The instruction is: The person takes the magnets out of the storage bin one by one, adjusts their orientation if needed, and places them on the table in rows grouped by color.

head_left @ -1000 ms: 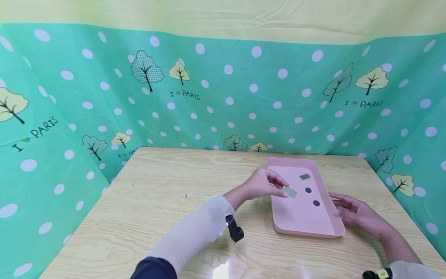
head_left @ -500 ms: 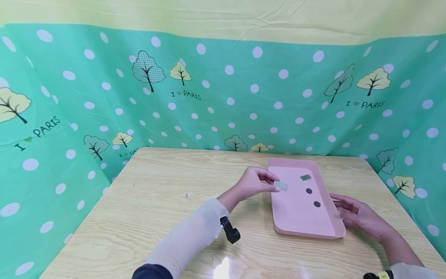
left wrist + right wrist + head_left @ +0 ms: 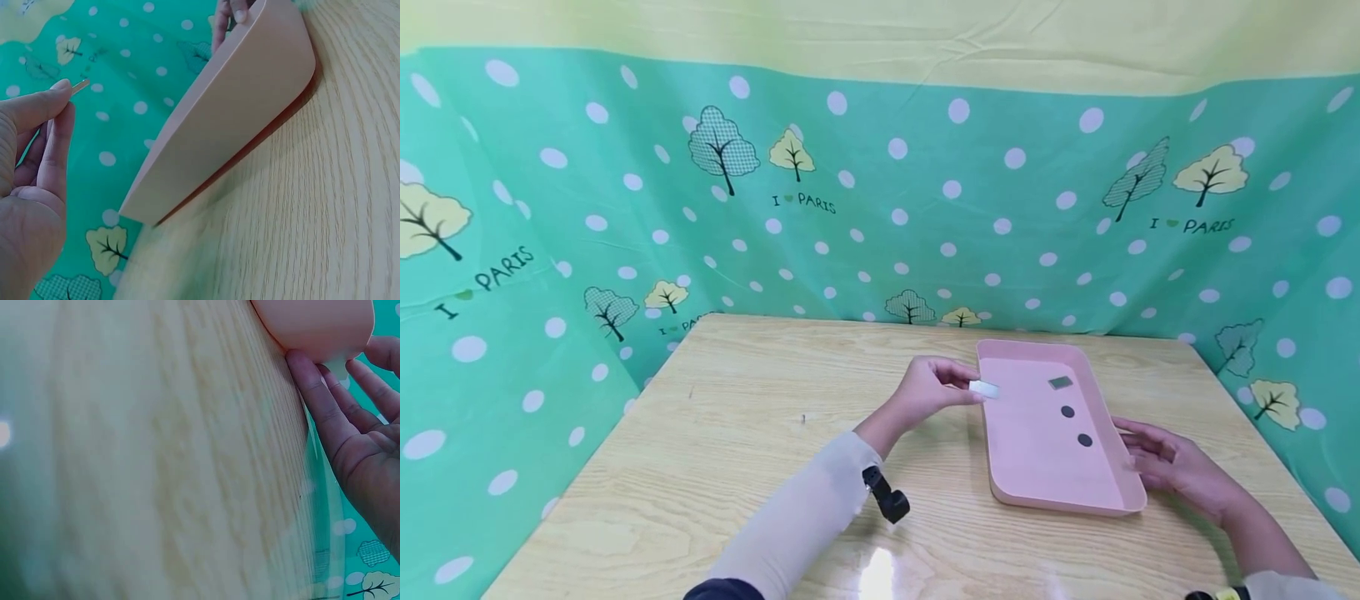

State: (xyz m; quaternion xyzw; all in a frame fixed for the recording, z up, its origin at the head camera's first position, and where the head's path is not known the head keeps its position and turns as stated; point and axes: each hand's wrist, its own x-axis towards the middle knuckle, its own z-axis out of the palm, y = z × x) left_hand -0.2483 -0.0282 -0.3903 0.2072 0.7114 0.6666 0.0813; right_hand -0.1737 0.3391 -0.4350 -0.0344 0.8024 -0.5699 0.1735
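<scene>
My left hand (image 3: 931, 390) pinches a small thin rectangular plate (image 3: 984, 389) between thumb and fingertips, above the left rim of a pink tray (image 3: 1037, 467). The plate catches the light and looks silvery white; in the left wrist view its edge (image 3: 81, 86) shows as a thin strip. A similar greenish-grey rectangular plate (image 3: 1060, 382) lies in the tray's far part. Two dark round discs (image 3: 1067, 412) lie nearer, along the right side. My right hand (image 3: 1180, 468) holds the tray's right wall, thumb at the rim and fingers outside, partly hidden.
The tray stands on a light wooden table (image 3: 737, 400). A green dotted curtain (image 3: 850, 208) with printed trees hangs behind and at the sides. A tiny mark or speck (image 3: 803, 418) shows on the tabletop to the left.
My left hand has drawn back to the left with the plate, from over the tray's middle to its left rim. The plate has tilted and brightened. The right hand and tray stay put.
</scene>
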